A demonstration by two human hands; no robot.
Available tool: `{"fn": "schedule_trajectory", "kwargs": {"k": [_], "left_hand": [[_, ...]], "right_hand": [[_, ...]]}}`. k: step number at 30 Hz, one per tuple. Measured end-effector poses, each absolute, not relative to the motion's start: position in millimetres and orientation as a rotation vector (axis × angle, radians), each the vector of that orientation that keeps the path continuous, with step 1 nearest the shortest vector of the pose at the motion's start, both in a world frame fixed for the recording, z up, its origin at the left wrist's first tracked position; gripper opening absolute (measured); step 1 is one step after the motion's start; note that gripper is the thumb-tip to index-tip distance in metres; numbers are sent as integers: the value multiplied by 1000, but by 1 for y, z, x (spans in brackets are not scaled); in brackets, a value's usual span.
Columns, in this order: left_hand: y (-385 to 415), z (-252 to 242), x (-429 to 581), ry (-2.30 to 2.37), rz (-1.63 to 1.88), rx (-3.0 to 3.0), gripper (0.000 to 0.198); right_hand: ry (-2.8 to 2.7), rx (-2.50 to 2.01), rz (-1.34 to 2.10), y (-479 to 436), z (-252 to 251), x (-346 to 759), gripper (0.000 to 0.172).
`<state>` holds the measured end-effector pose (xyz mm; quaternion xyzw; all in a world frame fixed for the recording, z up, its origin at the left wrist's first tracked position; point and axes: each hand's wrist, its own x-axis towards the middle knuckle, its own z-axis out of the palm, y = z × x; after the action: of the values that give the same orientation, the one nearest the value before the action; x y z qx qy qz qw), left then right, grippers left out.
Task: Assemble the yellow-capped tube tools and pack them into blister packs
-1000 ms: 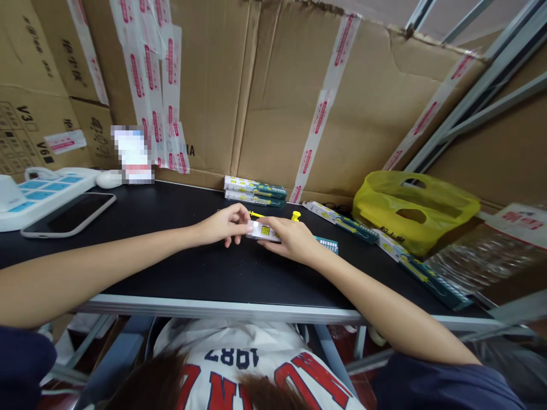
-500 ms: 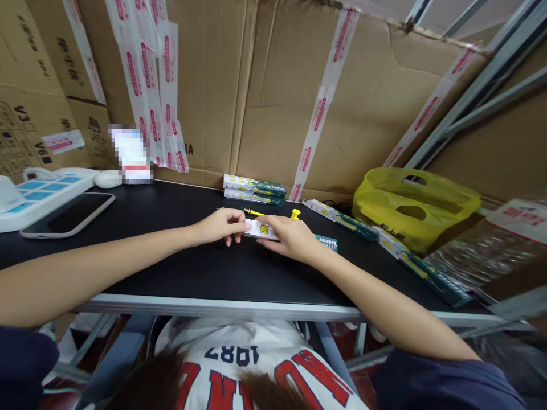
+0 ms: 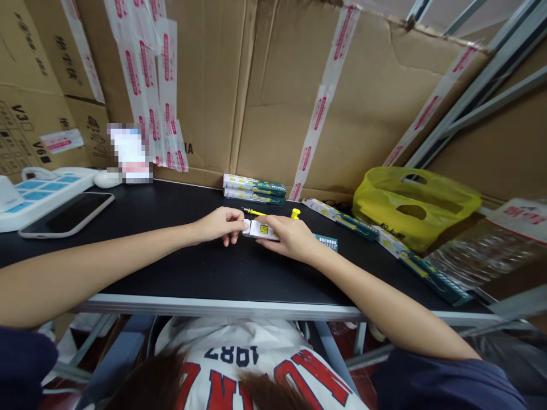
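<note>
A long, narrow cardboard box (image 3: 258, 229), white with yellow squares at its left end and green at its right, lies across the middle of the table. My right hand (image 3: 291, 238) is closed over its middle, hiding much of it. At the left end my left hand (image 3: 225, 225) pinches the white end flap (image 3: 247, 227) between thumb and fingers. Just behind the hands lies a thin yellow tool (image 3: 255, 212) with a dark tip; its middle is hidden by my right hand. A yellow knob-like piece (image 3: 295, 213) shows beyond that hand.
Similar boxes (image 3: 254, 197) are stacked at the back, and two more (image 3: 342, 219) lie toward the right. A yellow plastic bag (image 3: 384, 210) sits at the back right. On the left are a phone (image 3: 68, 215) and a power strip (image 3: 51, 191). The cardboard wall (image 3: 205, 85) closes the back.
The end flap now stands out from the box's left end, with a gap visible beside it. My left fingers have shifted slightly left; my right hand keeps its place.
</note>
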<state>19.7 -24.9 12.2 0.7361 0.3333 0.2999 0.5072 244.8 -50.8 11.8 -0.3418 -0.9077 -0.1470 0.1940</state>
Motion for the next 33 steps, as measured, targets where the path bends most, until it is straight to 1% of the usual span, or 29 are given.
{"fn": "schedule_trajectory", "kwargs": {"k": [6, 15, 26, 29, 33], "left_hand": [[-26, 14, 20, 833, 690, 1811, 30], [-31, 12, 21, 936, 686, 1955, 18], [-38, 19, 23, 940, 606, 1912, 12], [-38, 17, 20, 965, 608, 2070, 20], [-39, 14, 17, 1019, 778, 2392, 39]], "right_hand": [[-2559, -948, -418, -51, 11, 245, 38], [-2590, -967, -419, -51, 10, 244, 38], [-2603, -962, -399, -51, 10, 244, 36], [-2617, -963, -406, -51, 9, 243, 38], [-2653, -945, -416, -53, 8, 240, 37]]}}
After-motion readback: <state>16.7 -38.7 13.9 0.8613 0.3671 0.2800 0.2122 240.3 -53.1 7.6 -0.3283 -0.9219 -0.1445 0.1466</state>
